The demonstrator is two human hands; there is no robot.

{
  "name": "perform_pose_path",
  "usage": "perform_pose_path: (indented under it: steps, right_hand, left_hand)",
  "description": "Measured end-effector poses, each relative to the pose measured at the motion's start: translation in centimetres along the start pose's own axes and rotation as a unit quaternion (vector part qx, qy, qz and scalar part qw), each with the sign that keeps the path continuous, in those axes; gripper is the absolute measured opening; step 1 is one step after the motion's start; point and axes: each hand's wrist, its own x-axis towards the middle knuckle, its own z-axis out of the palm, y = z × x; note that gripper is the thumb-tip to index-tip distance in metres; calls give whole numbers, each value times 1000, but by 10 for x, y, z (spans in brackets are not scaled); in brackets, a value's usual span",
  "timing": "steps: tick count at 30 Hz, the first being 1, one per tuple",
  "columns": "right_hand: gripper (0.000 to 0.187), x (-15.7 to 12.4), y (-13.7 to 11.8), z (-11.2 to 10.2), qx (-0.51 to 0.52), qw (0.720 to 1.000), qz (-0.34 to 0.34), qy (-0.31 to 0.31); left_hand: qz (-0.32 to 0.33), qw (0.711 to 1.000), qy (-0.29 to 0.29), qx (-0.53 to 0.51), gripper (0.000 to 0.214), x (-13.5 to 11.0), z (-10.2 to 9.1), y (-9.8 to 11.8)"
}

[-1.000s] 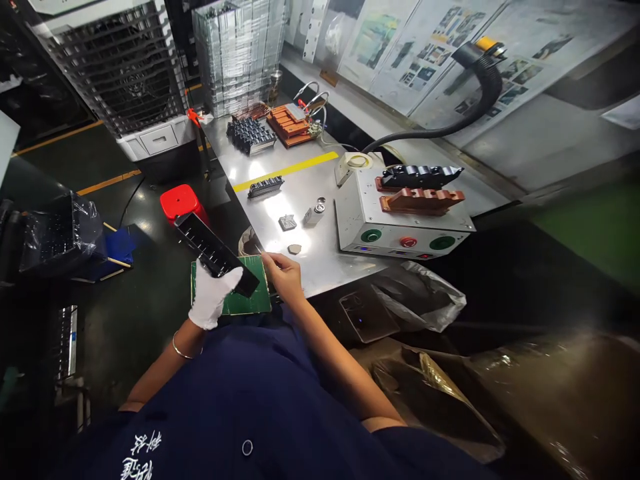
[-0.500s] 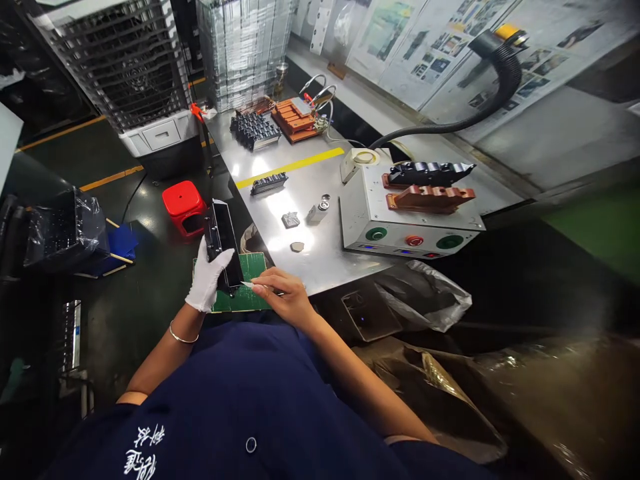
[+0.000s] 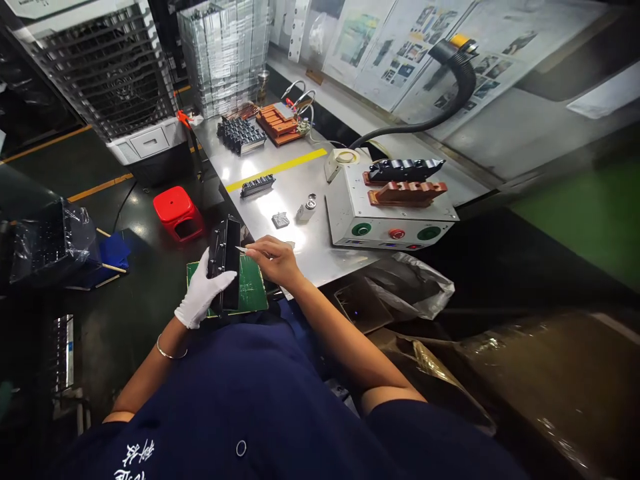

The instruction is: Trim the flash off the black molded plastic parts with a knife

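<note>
My left hand (image 3: 201,293), in a white glove, is closed around a long black plastic part (image 3: 231,267), thumb across its face. The part stands nearly lengthwise away from me, above a green board (image 3: 254,288) with a worn surface. My bare right hand (image 3: 276,260) pinches a small pale pointed blade (image 3: 241,249), its tip at the part's right edge. Whether the tip touches the edge, I cannot tell. Most of the blade's back end is hidden in the fingers.
On the metal table (image 3: 325,263) are a black ribbed part (image 3: 258,186), a small grey block (image 3: 281,219), a metal canister (image 3: 306,209) and a white control box (image 3: 390,217) bearing brown fixtures (image 3: 410,193). A red stool (image 3: 177,212) stands left; plastic bags (image 3: 420,287) hang right.
My right hand and the blade have moved from the part's near end farther up its right edge. The part has turned to lie straighter in view. The camera view has shifted slightly.
</note>
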Motion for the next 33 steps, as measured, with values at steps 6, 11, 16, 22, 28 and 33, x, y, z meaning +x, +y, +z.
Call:
perform_pose_path:
  steps: [6,11,16,22,28,33]
  right_hand:
    - [25,10,5,7,-20,1000,-17,7]
    - [35,33,30,-11,-48,995,61,61]
    - [34,26,19,-38,-59,997,42,-5]
    - [21,18,-18,-59,-75,983,-94,-139]
    - [23,31,-27,-78,-102,955,-144,-237]
    - [25,39,-30,-80,-119,932,-185,-288]
  left_hand:
    - [10,1000,-5,-5,61,1,-10,-3]
    - [-37,993,-110,-18,83,-16,-8,-1]
    - [-154,953,-234,-117,70,-20,-24,4]
    - [-207,922,-275,-179,55,-18,-45,-6]
    - [-219,914,-307,-149,68,-18,-48,-1]
    - [-240,906,-331,-109,72,-15,-54,6]
